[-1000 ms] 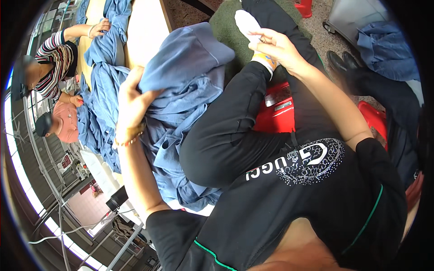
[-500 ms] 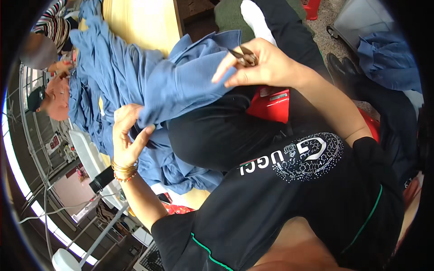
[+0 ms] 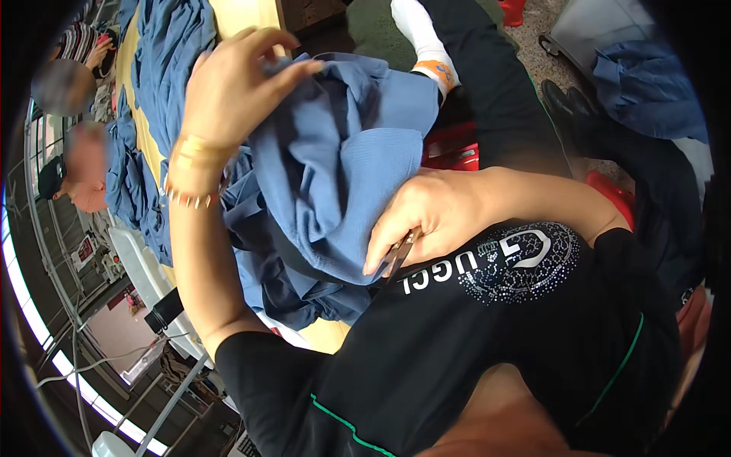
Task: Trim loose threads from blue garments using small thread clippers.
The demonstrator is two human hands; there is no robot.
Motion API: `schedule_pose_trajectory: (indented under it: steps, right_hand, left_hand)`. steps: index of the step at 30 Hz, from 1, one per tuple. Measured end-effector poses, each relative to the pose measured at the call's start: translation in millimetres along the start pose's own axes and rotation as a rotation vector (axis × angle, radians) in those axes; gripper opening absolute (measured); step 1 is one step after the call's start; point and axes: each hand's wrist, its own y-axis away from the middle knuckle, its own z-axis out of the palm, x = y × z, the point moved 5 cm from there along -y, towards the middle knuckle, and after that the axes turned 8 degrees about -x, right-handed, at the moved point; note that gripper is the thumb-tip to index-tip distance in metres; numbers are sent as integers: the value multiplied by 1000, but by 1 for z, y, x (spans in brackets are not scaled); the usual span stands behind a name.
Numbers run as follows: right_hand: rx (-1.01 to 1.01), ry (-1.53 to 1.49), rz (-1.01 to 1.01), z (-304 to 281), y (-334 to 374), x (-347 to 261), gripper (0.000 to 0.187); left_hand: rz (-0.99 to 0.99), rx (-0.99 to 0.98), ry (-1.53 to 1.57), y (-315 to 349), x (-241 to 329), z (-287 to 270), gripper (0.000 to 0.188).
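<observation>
A blue garment (image 3: 343, 156) was held up over the lap, just toward 11 o'clock of the middle of the view, and its ribbed band (image 3: 384, 171) was turned toward 4 o'clock. The left hand (image 3: 232, 91), at 11 o'clock, was spread above the cloth with thumb and fingers apart; whether the cloth was touched by the thumb tip could not be told. By the right hand (image 3: 438, 209), a little toward 3 o'clock, a small pair of dark snips (image 3: 403, 247) was gripped, with the blades pointed toward 7 o'clock, close beside the lower edge of the band (whether a fold was also pinched there was hidden by the fingers). For this handling to be done well, it was judged, the band needed to be drawn smooth by the left hand, so that no loose fold was left lying near the blades. The snips were best kept low in the palm, with the points turned away from both the knit and the black shirt (image 3: 487, 343), since a fine knit such as this could easily be nicked. The rest of the garment seemed best gathered clear of the heap of blue cloth (image 3: 171, 84) on the bench (image 3: 247, 11) at 10 o'clock, where a sleeve or hem could be tangled.
</observation>
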Motion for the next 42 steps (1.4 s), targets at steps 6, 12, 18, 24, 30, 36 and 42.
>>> schedule_pose_trajectory:
  steps: [6,12,18,24,30,36,42]
  right_hand:
    - [-69,11,45,2,-6,-5,26]
    - [-41,19,53,-2,4,0,27]
    - [37,39,96,-32,36,-3,26]
    - [837,562,197,-121,93,-5,31]
    - [952,852,155,-133,87,15,27]
    - [1007,896,80,-143,83,31,33]
    - [991,1009,138,-146,77,34,32]
  left_hand:
    - [50,-340,83,-87,-4,69,46]
    - [78,-655,-5,-95,-18,157,46]
    - [-45,-523,437,-76,-27,141,35]
    - [-234,-337,1316,-69,-16,112,19]
    - [-300,-373,1392,-66,-17,116,12]
    - [-177,-283,1397,-72,-19,112,13]
    - [-216,-406,1455,-66,-19,114,24]
